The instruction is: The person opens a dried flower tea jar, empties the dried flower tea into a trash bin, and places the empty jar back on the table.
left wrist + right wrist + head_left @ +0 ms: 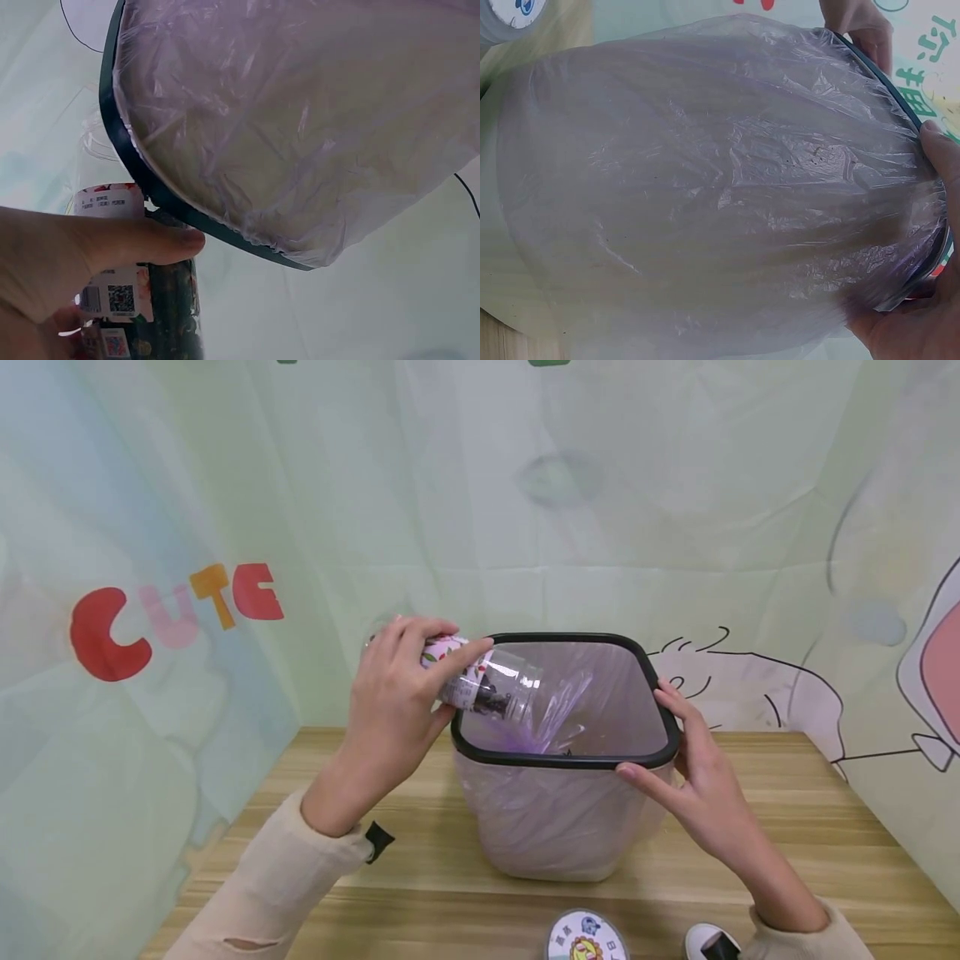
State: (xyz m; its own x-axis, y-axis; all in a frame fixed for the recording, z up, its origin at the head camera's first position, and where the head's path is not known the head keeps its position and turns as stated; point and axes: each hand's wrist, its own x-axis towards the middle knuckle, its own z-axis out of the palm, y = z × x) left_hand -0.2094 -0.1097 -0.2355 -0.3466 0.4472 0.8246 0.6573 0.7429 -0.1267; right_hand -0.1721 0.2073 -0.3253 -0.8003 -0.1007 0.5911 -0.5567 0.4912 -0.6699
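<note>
My left hand (393, 697) grips a clear plastic jar (516, 683) with a floral label. The jar lies tipped nearly on its side, its mouth end over the bin's left rim, and dark pieces lie along its lower wall. In the left wrist view my thumb crosses the jar's printed label (121, 298). My right hand (701, 785) holds the right side of the bin's black rim (562, 762), thumb at the front corner and fingers along the outer side. A thin purplish plastic bag (705, 172) lines the bin and hangs down over its outside.
The bin stands on a wood-grain table (405, 877). At the front edge are a round container with a cartoon top (581, 939) and a small white round item (699, 937), partly cut off. A printed cloth (420, 510) walls the back and sides.
</note>
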